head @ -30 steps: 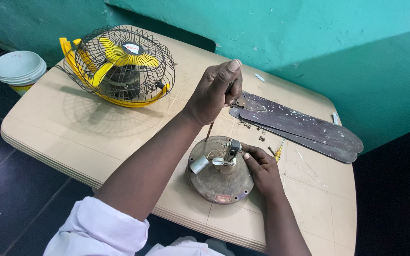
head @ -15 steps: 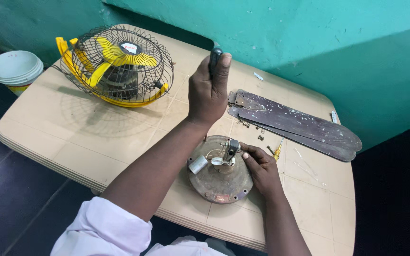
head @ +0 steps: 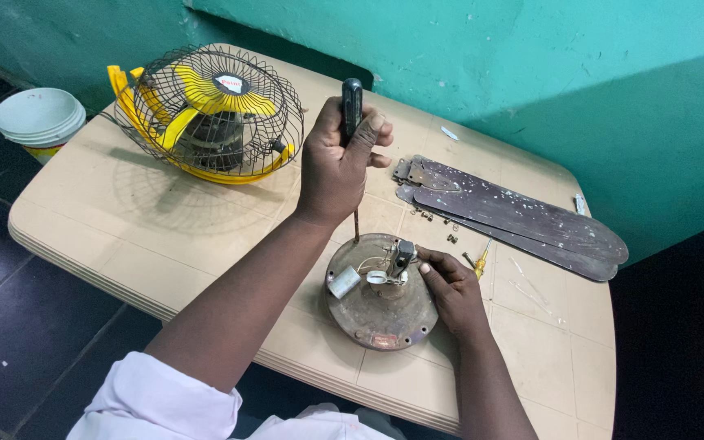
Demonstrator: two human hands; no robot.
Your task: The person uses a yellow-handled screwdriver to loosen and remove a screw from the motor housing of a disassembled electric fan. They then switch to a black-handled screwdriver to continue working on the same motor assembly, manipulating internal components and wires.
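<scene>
A round rusty ceiling-fan motor housing (head: 376,314) lies on the beige table (head: 124,236), with a small metal bracket, wires and a grey cylinder on top. My left hand (head: 334,167) grips a black-handled screwdriver (head: 352,110) upright, and its thin shaft runs down to the motor's far rim. On the motor's right edge rests my right hand (head: 447,289), its fingers touching the housing beside the bracket.
A yellow table fan in a black wire cage (head: 209,114) lies tilted at the back left. Dark, paint-spotted fan blades (head: 523,216) are stacked at the back right, with loose screws (head: 437,224) and a small yellow screwdriver (head: 478,262) near them. White stacked bowls (head: 40,122) stand past the left edge.
My left hand swung from the fan blades toward the left and stood the screwdriver upright over the motor's far rim. The right hand stayed on the motor.
</scene>
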